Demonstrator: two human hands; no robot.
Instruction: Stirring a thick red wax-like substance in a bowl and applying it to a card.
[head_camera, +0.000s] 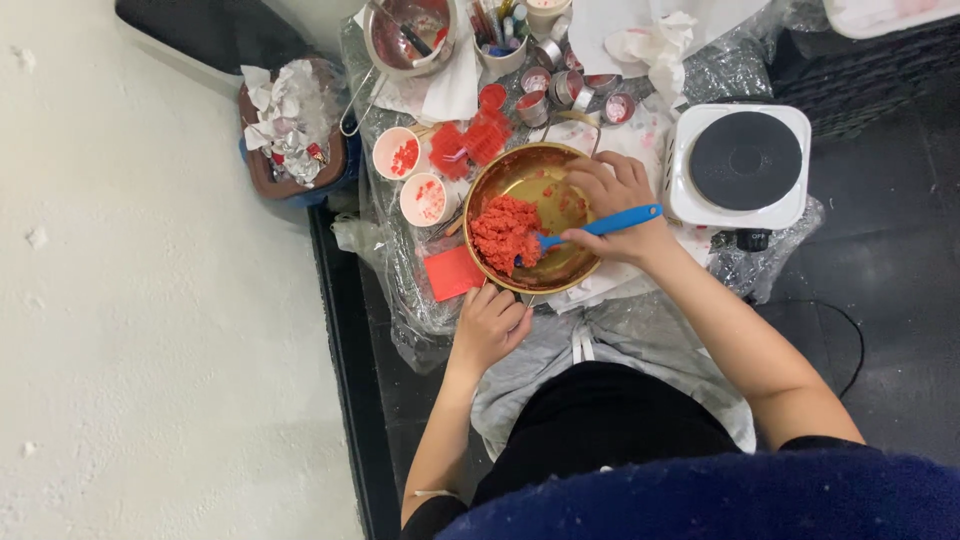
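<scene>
Bowl (560, 180), gold metal, sits mid-table just left of a white hotplate (742, 165); red crumbly mass (505, 232) heaped on its left side. Right hand (615, 205) over the bowl, fingers closed around a blue spatula (600, 226) whose tip is in the red mass. Left hand (490, 325) at the bowl's near rim, fingers curled loosely, touching the rim, holding nothing; two small white cups (410, 175) with red bits stand left of the bowl.
</scene>
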